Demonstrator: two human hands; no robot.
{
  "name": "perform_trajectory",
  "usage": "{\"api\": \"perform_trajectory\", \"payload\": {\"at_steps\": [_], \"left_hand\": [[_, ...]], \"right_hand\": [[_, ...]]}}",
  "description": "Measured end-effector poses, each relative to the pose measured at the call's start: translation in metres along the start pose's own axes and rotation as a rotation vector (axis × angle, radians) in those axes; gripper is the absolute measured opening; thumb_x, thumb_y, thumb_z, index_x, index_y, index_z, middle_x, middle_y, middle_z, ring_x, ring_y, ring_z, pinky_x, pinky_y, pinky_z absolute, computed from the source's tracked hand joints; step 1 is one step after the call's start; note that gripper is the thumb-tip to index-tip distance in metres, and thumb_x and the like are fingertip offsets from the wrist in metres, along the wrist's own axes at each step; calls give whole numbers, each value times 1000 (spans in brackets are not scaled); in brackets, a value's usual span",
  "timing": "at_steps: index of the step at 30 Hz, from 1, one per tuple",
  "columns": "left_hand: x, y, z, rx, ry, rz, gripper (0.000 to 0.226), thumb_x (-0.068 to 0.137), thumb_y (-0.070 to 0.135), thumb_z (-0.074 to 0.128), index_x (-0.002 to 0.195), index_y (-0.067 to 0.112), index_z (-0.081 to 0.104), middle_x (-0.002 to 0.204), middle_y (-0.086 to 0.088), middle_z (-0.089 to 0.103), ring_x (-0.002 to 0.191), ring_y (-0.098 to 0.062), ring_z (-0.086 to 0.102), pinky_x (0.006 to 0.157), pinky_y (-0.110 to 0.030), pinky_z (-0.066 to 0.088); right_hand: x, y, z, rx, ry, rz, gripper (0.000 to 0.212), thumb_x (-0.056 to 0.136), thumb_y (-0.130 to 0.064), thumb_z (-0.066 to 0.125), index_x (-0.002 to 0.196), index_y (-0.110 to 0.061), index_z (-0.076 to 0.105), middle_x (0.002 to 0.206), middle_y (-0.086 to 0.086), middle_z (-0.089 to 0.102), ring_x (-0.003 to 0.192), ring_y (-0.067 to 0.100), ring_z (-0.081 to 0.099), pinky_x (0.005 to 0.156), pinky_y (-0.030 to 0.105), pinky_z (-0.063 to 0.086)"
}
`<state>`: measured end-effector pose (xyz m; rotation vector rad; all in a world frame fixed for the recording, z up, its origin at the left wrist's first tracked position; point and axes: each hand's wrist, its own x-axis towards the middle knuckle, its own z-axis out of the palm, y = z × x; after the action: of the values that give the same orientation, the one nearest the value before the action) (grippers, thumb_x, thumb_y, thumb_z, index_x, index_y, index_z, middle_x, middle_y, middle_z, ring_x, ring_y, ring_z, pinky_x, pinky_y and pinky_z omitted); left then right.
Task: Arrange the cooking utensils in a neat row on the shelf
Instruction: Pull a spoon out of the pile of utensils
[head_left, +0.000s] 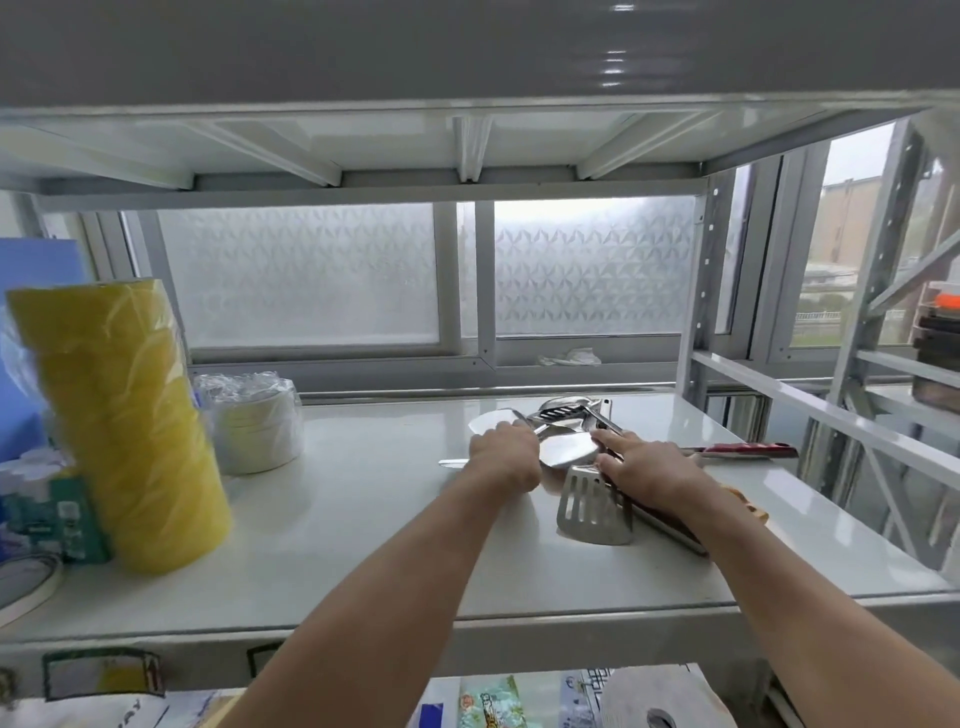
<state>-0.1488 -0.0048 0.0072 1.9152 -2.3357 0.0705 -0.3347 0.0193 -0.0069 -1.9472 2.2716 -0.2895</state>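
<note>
A white metal shelving rack (363, 525) is standing in front of a window with frosted, patterned glass (587, 270), and soft daylight is coming through it. Another grey shelf board (467, 47) is hanging above. To the right, a clear pane (852, 234) is showing a building and greenery outside.

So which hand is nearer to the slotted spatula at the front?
Right. The right hand rests just beside the slotted spatula; the left hand is further left.
</note>
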Motion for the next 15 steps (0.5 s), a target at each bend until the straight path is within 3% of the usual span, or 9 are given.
{"api": "perform_trajectory", "payload": {"at_steps": [10,13,15], "left_hand": [[-30,-71,-10,252,-74,192,38,94,0,40,131,-1,48,134,-20,44,120,-38,53,96,-45,47],[-50,-100,-13,355,-41,164,40,95,-3,42,135,3,43,137,-15,40,125,-36,48,98,-47,44],[-61,-124,-16,431,22,159,50,94,-4,46,142,6,36,140,-13,41,129,-33,48,100,-46,42]], "right_hand": [[-4,2,-5,64,-46,4,56,93,-62,29,149,-60,24,163,-6,31,143,35,38,116,63,21],[4,7,-4,95,-73,-9,67,81,-64,24,148,-63,21,163,-5,33,142,36,40,116,60,26],[7,9,-2,86,-78,-17,65,84,-62,25,148,-62,20,164,-4,30,143,35,39,117,58,27]]}}
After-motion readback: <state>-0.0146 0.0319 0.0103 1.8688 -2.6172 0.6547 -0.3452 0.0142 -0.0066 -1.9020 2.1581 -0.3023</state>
